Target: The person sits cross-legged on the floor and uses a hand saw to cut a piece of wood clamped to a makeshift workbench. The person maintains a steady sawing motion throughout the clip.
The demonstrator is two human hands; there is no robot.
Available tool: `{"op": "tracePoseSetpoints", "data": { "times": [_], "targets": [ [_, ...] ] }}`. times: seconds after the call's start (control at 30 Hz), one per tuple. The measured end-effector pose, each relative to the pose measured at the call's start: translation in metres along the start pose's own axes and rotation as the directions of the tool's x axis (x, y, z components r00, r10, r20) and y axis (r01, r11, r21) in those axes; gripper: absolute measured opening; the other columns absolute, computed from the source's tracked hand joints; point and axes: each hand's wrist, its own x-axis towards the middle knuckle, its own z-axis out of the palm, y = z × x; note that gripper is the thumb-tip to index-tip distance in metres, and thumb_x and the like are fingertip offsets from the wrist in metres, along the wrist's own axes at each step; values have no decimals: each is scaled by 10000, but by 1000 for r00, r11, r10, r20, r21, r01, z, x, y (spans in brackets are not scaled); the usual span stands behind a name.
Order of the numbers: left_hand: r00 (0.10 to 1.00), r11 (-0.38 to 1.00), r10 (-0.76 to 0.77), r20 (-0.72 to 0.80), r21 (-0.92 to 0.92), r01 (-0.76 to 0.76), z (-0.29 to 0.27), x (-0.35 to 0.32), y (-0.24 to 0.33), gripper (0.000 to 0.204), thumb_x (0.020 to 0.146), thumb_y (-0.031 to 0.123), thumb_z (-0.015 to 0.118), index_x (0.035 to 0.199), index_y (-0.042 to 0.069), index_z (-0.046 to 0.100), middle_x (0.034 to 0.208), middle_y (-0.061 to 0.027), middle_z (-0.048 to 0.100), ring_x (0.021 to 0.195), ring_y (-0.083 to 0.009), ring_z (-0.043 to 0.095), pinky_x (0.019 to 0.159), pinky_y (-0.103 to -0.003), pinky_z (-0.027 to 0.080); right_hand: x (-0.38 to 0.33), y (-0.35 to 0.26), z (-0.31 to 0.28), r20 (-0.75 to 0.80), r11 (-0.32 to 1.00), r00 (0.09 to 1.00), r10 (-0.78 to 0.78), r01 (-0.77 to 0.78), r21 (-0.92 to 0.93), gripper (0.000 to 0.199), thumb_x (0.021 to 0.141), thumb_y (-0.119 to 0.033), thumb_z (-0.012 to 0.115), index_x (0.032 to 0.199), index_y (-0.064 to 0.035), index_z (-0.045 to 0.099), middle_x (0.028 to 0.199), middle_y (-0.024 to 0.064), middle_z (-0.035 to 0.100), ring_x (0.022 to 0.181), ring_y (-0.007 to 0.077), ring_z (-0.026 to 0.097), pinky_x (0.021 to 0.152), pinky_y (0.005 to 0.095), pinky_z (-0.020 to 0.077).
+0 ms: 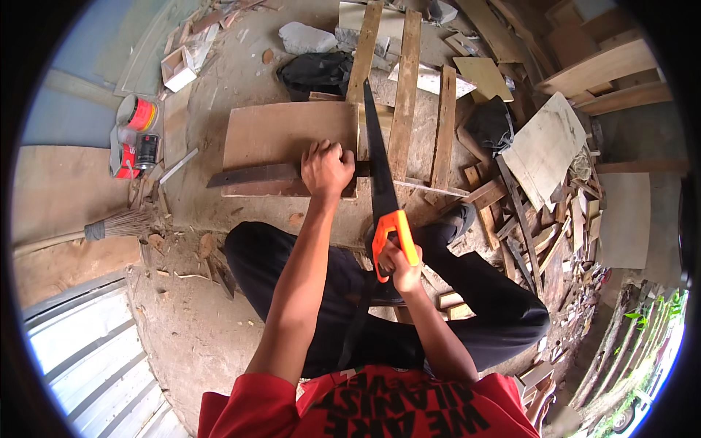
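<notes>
The person's left hand [326,169] presses down with curled fingers on a flat brown plywood sheet [281,139] that lies on the dirt floor [219,80]. The hand covers part of a dark narrow strip [248,174] along the near edge of the sheet. The right hand [401,269] is closed around the orange plastic handle of a dark-bladed handsaw [380,175]. The blade runs away from the person, beside the right edge of the sheet, and its tip reaches some loose wooden slats [405,87]. Whether the teeth are in the wood is hard to make out. The person's black trousers [350,292] hide the floor below the saw.
</notes>
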Motion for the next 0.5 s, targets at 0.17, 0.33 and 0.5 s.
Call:
{"op": "tracePoseSetpoints", "data": {
  "times": [0.17, 0.33, 0.5],
  "targets": [
    [999, 999, 37, -12, -4, -37, 6, 6, 0, 162, 718, 191, 634, 604, 79, 602, 733, -85, 634, 774, -292, 622, 703, -442, 484, 25, 7, -33, -32, 948, 994, -107, 112, 299, 330, 998, -205, 489, 694, -99, 412, 547, -12, 380, 464, 98, 357, 455, 285, 300],
    [991, 995, 101, -87, -8, -102, 5, 7, -2, 206, 771, 215, 621, 624, 70, 609, 742, -97, 643, 785, -306, 626, 720, -442, 493, 4, -29, -13, -122, 975, 973, -195, 206, 87, 260, 984, -147, 592, 756, -51, 512, 580, -32, 431, 480, 61, 398, 455, 246, 327],
    [949, 969, 199, 243, -192, -155, -15, 10, -8, 354, 856, 449, 665, 892, 97, 646, 944, -70, 656, 932, -299, 602, 823, -433, 452, 3, -1, -40, -248, 913, 896, -369, 300, -276, 243, 944, -140, 659, 762, -7, 569, 588, -19, 510, 548, 55, 440, 495, 259, 365]
  ]
}}
